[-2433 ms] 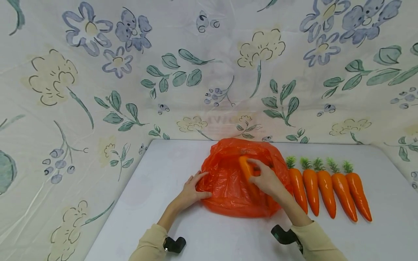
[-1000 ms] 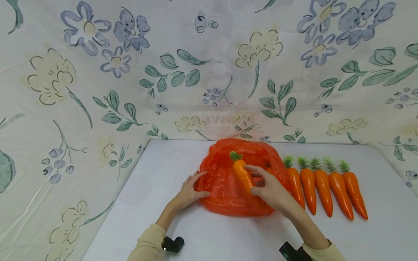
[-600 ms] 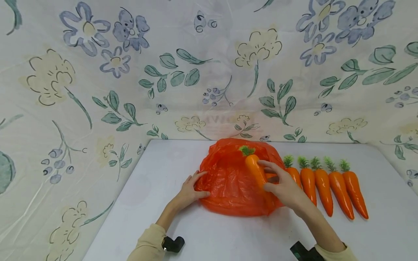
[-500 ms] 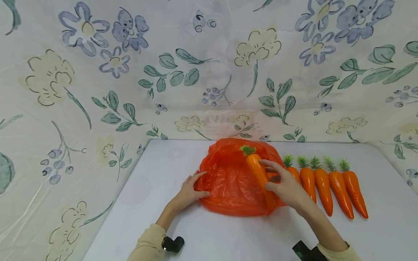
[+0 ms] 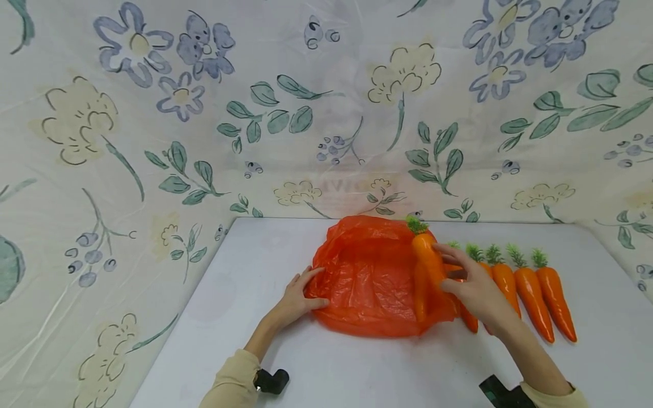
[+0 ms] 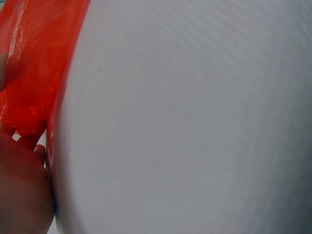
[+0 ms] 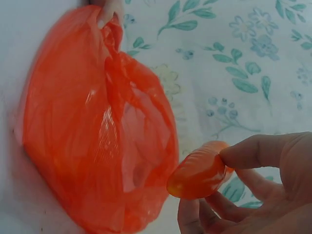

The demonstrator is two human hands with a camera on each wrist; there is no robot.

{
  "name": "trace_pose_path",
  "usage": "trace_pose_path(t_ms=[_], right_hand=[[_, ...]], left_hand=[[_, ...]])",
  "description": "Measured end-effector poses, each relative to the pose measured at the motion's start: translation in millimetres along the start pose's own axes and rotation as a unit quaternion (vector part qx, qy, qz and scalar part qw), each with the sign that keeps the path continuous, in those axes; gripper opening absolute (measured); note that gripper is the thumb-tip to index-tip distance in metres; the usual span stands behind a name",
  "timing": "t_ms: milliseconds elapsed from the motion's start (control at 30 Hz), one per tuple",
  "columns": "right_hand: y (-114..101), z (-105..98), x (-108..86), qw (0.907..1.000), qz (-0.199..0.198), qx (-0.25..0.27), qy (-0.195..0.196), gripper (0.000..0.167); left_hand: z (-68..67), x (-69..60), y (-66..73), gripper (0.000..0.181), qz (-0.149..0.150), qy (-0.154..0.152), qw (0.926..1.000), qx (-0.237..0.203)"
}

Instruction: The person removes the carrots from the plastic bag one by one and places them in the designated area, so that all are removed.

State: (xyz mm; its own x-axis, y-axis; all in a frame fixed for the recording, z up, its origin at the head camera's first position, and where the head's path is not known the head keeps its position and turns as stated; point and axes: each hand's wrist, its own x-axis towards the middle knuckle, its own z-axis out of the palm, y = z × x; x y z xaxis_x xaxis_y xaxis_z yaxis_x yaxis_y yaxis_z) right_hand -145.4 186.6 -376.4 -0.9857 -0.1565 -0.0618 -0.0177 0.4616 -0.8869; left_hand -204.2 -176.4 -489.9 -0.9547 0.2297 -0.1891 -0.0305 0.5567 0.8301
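Note:
An orange carrot [image 5: 427, 255] with a green tuft is pinched between the thumb and fingers of my right hand [image 5: 474, 292], held up at the right side of a red plastic bag [image 5: 357, 283]. Its blunt end faces the camera in the right wrist view, where the carrot [image 7: 197, 175] is apart from the bag [image 7: 68, 122]. The carrot's lower end is hard to make out against the red plastic in the head view. At the bag's left edge, my left hand [image 5: 295, 299] grips the plastic between thumb and fingers.
Several more carrots [image 5: 557, 303] lie side by side on the white table [image 5: 214, 317], right of the bag. My right hand and forearm partly cover the nearer ones. A floral sheet [image 5: 306, 141] hangs behind the table.
My right hand has brought the carrot up out of the bag's mouth and moved it rightward to the bag's right side. My left hand stays at the bag's left edge.

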Motion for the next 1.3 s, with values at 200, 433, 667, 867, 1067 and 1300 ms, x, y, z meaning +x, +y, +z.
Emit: trace_pose_path(t_ms=[200, 433, 667, 867, 1067, 1300], right_hand=[[15, -11, -4.0, 0.9995, 0.010, -0.029, 0.009, 0.065], [29, -30, -8.3, 0.9971, 0.028, -0.067, 0.022, 0.065], [47, -57, -15.1, 0.9955, 0.036, -0.079, 0.039, 0.063], [68, -83, -19.9, 0.9909, 0.068, -0.095, 0.067, 0.064], [87, -99, -23.0, 0.9837, 0.091, -0.126, 0.091, 0.063], [115, -117, -18.8, 0.9703, 0.150, -0.133, 0.135, 0.066]], left_hand=[[0.4, 1.6, 1.5, 0.078, -0.003, 0.002, 1.0000, 0.001], [0.5, 2.8, 1.4, 0.076, 0.008, -0.001, 1.0000, -0.001], [1.3, 2.5, 1.2, 0.076, 0.007, -0.001, 1.0000, -0.001], [1.7, 2.8, 1.1, 0.077, 0.007, -0.002, 1.0000, 0.000], [1.8, 1.1, 0.4, 0.078, 0.002, -0.002, 1.0000, 0.000], [2.0, 0.9, -1.3, 0.077, 0.002, -0.005, 1.0000, -0.002]])
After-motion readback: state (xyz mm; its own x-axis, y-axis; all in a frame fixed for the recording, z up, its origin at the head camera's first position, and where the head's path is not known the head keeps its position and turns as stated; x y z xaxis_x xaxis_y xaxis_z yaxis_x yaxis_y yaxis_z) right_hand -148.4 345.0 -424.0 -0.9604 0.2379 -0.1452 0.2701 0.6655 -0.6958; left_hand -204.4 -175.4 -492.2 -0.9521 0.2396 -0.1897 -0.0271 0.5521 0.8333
